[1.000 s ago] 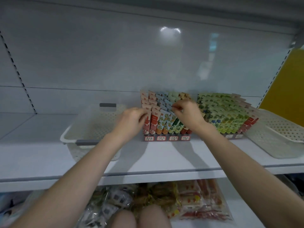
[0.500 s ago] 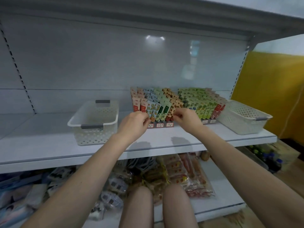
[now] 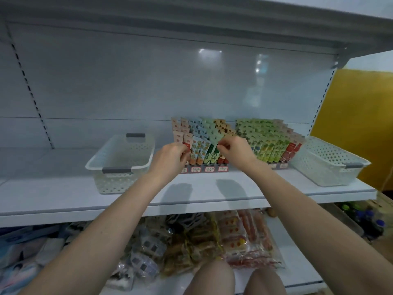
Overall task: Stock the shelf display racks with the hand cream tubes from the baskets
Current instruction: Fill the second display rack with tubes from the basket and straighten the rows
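Two tiered display racks stand side by side on the white shelf (image 3: 63, 194). The left rack (image 3: 205, 169) holds rows of pink, blue, green and orange hand cream tubes (image 3: 198, 153), and the right rack (image 3: 276, 166) is packed with mostly green tubes (image 3: 263, 145). My left hand (image 3: 170, 159) has its fingers curled on the red-and-pink front tube (image 3: 188, 143) at the left rack's left end. My right hand (image 3: 232, 152) pinches the top of a green front-row tube (image 3: 213, 153). A white perforated basket (image 3: 121, 165) left of the racks and another basket (image 3: 328, 163) to their right look empty.
The shelf's back panel is bare above the racks. A lower shelf (image 3: 297, 271) carries packaged snacks (image 3: 244, 235) and other bagged goods (image 3: 144, 252). Bottles (image 3: 370, 220) stand low at the right by a yellow wall (image 3: 357, 124). My knees (image 3: 212, 277) are at the bottom centre.
The view has pulled back and widened, showing both baskets and the lower shelf. Both hands stay at the left rack's front row; my right hand has shifted from the upper tubes to the front ones.
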### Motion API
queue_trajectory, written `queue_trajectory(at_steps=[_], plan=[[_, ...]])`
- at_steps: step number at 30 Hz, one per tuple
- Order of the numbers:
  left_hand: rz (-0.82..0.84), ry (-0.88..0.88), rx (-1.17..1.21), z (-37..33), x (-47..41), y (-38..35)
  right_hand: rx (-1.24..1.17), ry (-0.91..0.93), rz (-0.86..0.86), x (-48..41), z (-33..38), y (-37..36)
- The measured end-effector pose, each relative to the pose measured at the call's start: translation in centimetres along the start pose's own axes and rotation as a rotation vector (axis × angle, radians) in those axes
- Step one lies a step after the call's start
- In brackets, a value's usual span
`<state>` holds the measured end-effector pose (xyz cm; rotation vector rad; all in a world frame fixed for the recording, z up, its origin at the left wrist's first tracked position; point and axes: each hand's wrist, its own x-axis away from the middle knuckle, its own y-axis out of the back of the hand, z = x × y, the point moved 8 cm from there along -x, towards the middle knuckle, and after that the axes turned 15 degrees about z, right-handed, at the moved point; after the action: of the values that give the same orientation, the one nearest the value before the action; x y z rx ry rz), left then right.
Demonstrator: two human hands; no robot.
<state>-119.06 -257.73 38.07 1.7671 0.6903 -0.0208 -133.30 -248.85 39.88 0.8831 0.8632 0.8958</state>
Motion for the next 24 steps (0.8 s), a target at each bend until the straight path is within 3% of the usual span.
queue_trajectory(at_steps=[10, 17, 24], plan=[[-0.122, -0.021, -0.098, 5.7, -5.8, -1.3, -0.055, 0.004, 0.057, -12.4, -0.1, -1.6], [-0.040, -0.051, -0.230, 7.0, -8.5, -3.6, 0.022, 0.019, 0.198, -16.7, 1.4, -4.1], [0.066, 0.073, -0.278, 8.1, -9.8, -5.5, 0.170, -0.007, 0.233, -17.9, 1.4, -5.8]])
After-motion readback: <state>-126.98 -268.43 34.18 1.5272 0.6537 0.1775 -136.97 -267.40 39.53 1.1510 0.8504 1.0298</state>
